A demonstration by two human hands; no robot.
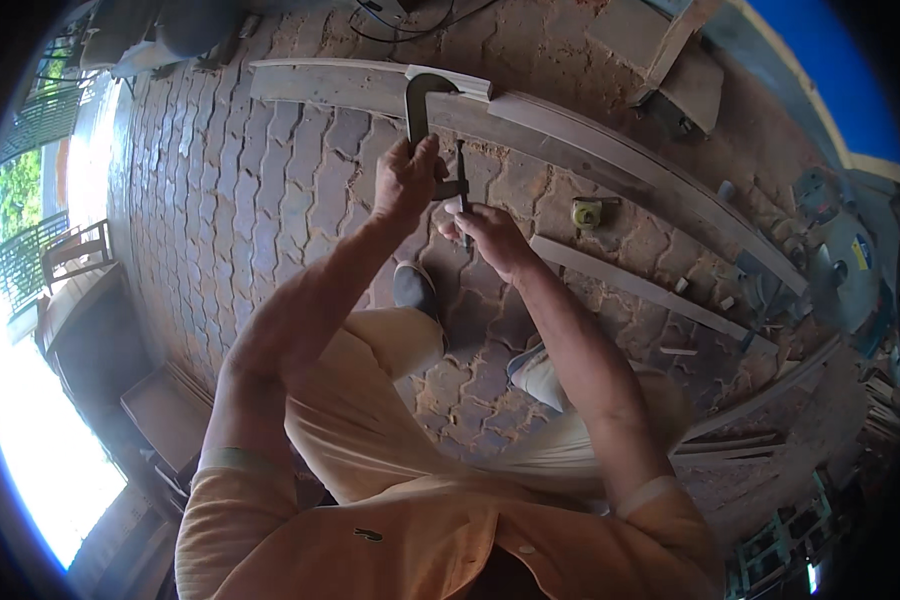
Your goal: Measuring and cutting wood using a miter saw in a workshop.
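My left hand (405, 185) is closed around the frame of a C-clamp (417, 108), whose curved upper end reaches to a short pale wood piece (465, 84). That piece lies along the edge of a long wooden board (620, 143). Beside it, my right hand (492, 235) has its fingers around the lower part of the clamp's dark screw rod (461, 167). The rod's tip points toward the board, and a gap shows between them. Whether the clamp's upper end touches the wood, I cannot tell.
A yellow-green tape measure (587, 212) lies on the paving right of my hands. Behind it runs a loose wood strip (650, 288). Power tools (850, 265) and offcuts crowd the right side. A black cable (420, 36) curls at the far side; a chair (78, 250) stands left.
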